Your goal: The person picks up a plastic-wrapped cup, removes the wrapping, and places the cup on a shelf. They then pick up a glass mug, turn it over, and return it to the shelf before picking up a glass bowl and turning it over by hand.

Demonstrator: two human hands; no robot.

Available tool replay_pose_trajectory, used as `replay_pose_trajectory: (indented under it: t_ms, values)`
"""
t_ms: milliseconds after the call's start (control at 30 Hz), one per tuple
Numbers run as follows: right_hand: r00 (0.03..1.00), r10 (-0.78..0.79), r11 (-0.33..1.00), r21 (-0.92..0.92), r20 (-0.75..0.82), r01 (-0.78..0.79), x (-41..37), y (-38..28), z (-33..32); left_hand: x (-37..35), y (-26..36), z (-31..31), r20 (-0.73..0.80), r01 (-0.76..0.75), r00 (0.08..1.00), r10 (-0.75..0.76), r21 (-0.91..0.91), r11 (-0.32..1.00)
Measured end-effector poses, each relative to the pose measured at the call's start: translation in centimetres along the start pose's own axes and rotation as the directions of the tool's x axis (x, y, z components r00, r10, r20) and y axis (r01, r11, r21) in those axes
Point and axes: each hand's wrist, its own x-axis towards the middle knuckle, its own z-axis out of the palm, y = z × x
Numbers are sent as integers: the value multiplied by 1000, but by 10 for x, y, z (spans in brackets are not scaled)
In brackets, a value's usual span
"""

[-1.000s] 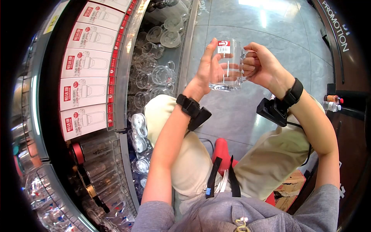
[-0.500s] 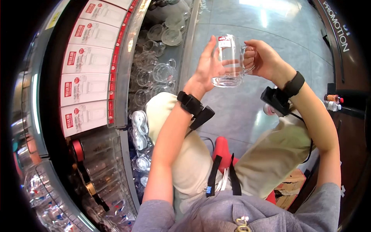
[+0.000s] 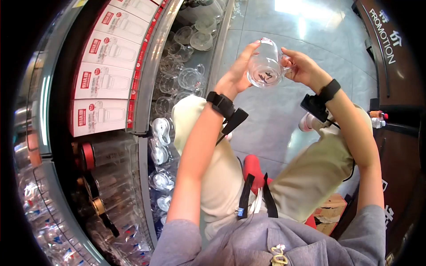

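A clear glass mug [image 3: 265,66] is held up in front of me, tilted so its round base faces the camera. Dark marks show on or through the base, too small to read, and a red-and-white label [image 3: 266,41] is at its far end. My left hand [image 3: 239,71] grips the mug's left side, its fingers partly hidden behind the glass. On the other side, my right hand [image 3: 304,67] is closed around the handle. Black straps with small devices sit on both wrists.
Glass mugs [image 3: 191,79] stand on the shelf at left, near wrapped items with white lids [image 3: 160,153]. White-and-red boxes [image 3: 102,116] line the shelf beyond them. Small bottles [image 3: 377,119] and a dark promotion stand [image 3: 395,80] are at right; a torn cardboard box [image 3: 330,210] is below.
The mug has tipped from upright-looking to base toward the camera. My left hand has gone from open fingers behind the glass to gripping its side. My view has shifted slightly.
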Motion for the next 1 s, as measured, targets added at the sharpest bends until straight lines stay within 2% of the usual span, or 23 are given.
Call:
replay_pose_trajectory:
  t_ms: [33,67,167,233,267,300,367,433,467,567,600,700,733,800,867,900,1000]
  values:
    - [1000,11,999,43,-17,-10,3,4,-3,4,0,-5,83,19,996,-18,-13,1000]
    - [1000,23,1000,12,-12,-23,7,4,-9,7,-2,-8,71,59,996,-57,-21,998]
    - [994,88,983,165,-70,-75,18,12,-11,7,-7,-21,57,130,990,-128,-45,990]
    - [984,93,957,260,152,-130,33,30,-40,8,-4,-28,105,128,987,-125,-21,992]
    - [986,149,898,406,76,-167,0,40,-15,6,-3,-29,79,136,988,-136,7,991]
    - [981,193,837,515,38,-184,2,56,-14,3,-1,-29,54,150,987,-152,35,988]
    - [963,257,711,658,84,-248,-12,82,-11,-5,1,-25,34,156,986,-161,118,981]
    - [909,236,654,635,344,-411,-1,98,-35,-15,1,-21,39,143,987,-156,232,962]
    - [855,217,625,606,470,-492,1,102,-36,-16,-1,-24,87,127,984,-155,269,955]
    - [961,198,799,536,192,-272,8,89,-30,-14,-5,-28,71,69,993,-90,251,965]
    - [967,212,811,526,143,-255,4,84,-22,-13,-6,-28,34,55,997,-66,255,965]
    - [980,178,823,533,85,-196,2,86,-8,-22,-1,-24,37,20,999,-32,296,955]
    - [968,199,827,504,152,-249,4,88,-11,-23,-2,-23,45,23,998,-38,301,953]
    - [980,195,835,517,41,-188,2,90,-6,-22,-3,-22,64,32,996,-55,323,946]
    - [986,165,861,491,-30,-129,2,93,-3,-13,-6,-23,25,120,990,-137,350,929]
    - [990,140,878,463,-12,-118,3,95,-6,-10,-8,-25,3,165,984,-179,361,918]
    - [995,98,907,412,-6,-87,-1,99,-14,-7,-16,-23,30,124,989,-147,393,911]
